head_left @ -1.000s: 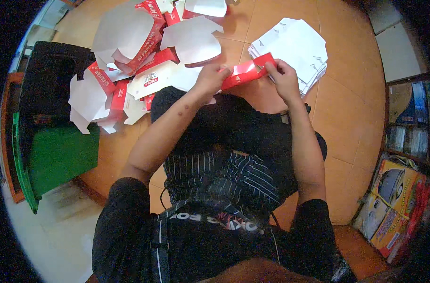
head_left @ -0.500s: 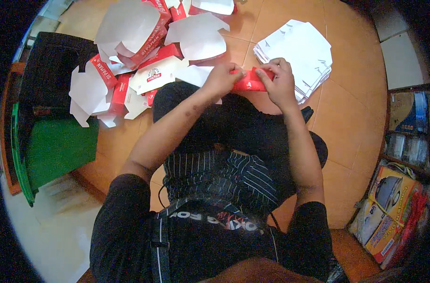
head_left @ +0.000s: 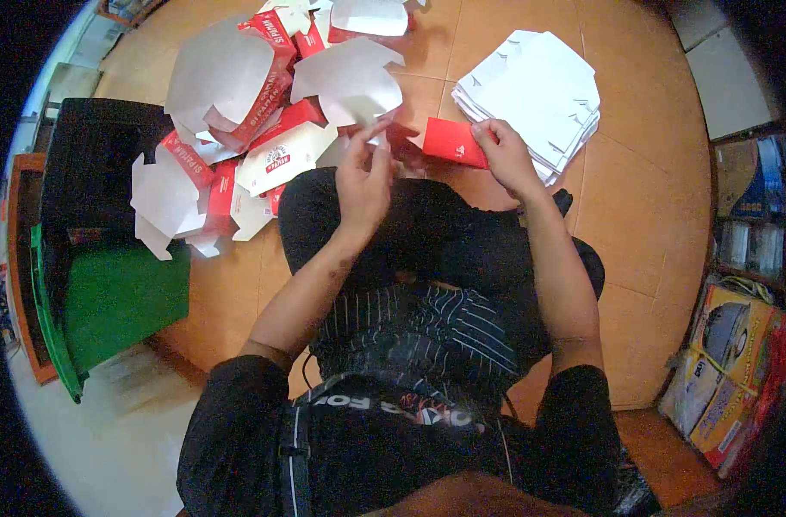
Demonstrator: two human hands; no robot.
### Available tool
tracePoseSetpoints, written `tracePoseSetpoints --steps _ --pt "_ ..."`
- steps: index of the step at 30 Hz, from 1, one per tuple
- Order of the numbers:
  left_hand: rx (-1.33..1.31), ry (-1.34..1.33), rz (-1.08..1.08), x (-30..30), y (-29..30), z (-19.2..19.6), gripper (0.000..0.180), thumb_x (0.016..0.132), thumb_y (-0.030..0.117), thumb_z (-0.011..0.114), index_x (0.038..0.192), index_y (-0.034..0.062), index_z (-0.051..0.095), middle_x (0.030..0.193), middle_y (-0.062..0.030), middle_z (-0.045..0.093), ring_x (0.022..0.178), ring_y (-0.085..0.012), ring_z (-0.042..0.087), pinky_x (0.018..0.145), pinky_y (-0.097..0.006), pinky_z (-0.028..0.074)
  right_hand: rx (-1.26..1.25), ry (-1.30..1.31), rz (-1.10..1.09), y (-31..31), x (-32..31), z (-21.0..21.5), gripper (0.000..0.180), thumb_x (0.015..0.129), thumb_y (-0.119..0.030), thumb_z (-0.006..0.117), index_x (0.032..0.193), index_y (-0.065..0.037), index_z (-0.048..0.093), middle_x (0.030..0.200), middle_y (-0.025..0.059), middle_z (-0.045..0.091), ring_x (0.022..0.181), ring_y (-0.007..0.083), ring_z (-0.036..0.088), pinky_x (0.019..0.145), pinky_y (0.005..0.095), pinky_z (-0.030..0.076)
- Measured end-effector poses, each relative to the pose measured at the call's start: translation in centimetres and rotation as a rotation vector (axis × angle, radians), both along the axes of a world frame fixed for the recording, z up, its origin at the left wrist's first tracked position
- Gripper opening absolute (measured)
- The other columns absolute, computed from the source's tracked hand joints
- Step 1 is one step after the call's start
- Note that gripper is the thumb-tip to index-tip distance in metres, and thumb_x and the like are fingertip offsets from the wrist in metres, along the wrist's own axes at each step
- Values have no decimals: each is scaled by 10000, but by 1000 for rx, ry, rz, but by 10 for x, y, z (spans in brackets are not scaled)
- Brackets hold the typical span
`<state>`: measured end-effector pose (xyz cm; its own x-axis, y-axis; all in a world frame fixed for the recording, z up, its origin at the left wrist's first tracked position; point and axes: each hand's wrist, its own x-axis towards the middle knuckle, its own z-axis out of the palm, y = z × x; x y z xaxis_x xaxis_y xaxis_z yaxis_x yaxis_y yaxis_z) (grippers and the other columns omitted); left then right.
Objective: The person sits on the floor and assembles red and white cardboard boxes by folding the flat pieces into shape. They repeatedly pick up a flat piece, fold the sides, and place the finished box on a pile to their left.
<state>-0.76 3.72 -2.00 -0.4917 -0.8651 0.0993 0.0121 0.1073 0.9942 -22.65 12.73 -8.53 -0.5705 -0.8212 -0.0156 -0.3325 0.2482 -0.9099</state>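
Note:
My right hand [head_left: 511, 162] pinches the right edge of a red paperboard food box [head_left: 453, 143], thumb on the red face. Much of that box lies low behind my knees, so its full shape is hidden. My left hand [head_left: 363, 183] is off the red panel, to its left, with thumb and index finger apart and slightly blurred. Behind its fingertips stands a folded box with a pale inside [head_left: 348, 82]. A cream-topped box [head_left: 287, 148] with a red print lies left of that hand.
Several folded red-and-white boxes [head_left: 225, 77] are heaped at the far left. A stack of flat white box blanks [head_left: 535, 95] lies on the tiled floor, far right. A green-and-black container [head_left: 121, 284] stands at left; packaged goods [head_left: 720, 370] line the right side.
My left hand has let go of the red panel and moved left and slightly down. My right hand still grips the box, whose red face now shows more fully. The view has shifted slightly.

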Motion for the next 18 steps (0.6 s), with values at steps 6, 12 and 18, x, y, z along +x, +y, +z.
tracePoseSetpoints --steps 6,12,18 --pt "149 -110 -71 -3 -24 -38 319 1011 200 571 1303 74 559 682 -7 571 535 -61 489 473 -197 386 8 28 65 4 13 19 280 982 -275 599 968 1 644 958 111 619 866 204 577 838 321 466" --pt "-362 -399 -17 -17 -17 -23 233 872 230 746 949 19 682 602 -34 559 505 -110 479 490 -296 391 -37 209 70 7 23 16 261 932 -242 647 885 13 626 892 152 606 823 279 585 785 372 471" --pt "-394 -479 -35 -22 -15 -10 209 824 206 769 921 31 711 645 -111 610 554 -179 560 545 -335 434 -184 255 70 6 34 28 210 868 -198 681 809 1 651 875 195 601 853 360 589 780 442 472"
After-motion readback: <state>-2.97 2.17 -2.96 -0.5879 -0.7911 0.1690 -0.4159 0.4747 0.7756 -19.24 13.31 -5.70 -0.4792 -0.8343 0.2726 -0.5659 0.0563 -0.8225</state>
